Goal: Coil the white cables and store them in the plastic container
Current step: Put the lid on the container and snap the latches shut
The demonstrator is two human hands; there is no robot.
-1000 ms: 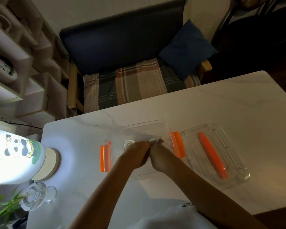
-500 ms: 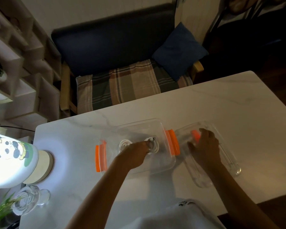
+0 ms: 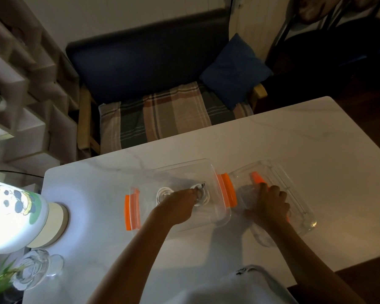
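A clear plastic container (image 3: 223,212) with orange clips stands on the white table. Two coiled white cables lie inside it: one coil (image 3: 164,194) at the left, another coil (image 3: 203,195) at the right. My left hand (image 3: 178,207) reaches into the container, its fingertips pinched on the right coil. My right hand (image 3: 270,205) rests on the clear lid (image 3: 301,202) with an orange handle, which lies to the right of the container; its fingers curl over the lid.
A lit panda lamp (image 3: 13,213) stands at the table's left edge, with a glass vase (image 3: 34,268) and a plant in front of it. A bench with a plaid cushion (image 3: 162,113) sits beyond the table. Shelves stand at the left.
My right hand left the coil in the container and moved right onto the lid. My left hand stayed on the right coil inside the container.
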